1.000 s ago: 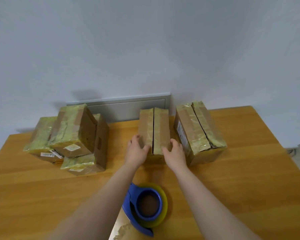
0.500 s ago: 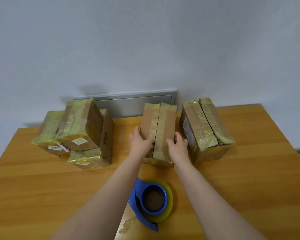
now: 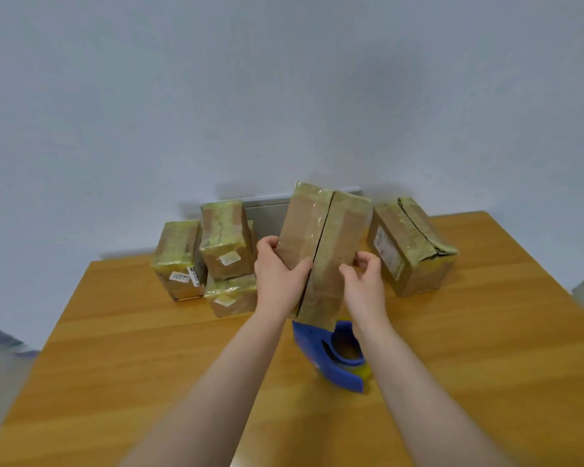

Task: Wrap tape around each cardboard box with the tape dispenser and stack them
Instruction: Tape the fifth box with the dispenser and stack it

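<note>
Your left hand (image 3: 277, 276) and right hand (image 3: 364, 281) grip opposite sides of the tilted cardboard box (image 3: 321, 237), over the tape dispenser (image 3: 331, 360).

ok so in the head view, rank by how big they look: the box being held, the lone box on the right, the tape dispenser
1. held box, though it is lifted nearer the camera, so its lead is unsure
2. right box
3. tape dispenser, partly hidden behind the held box
</note>
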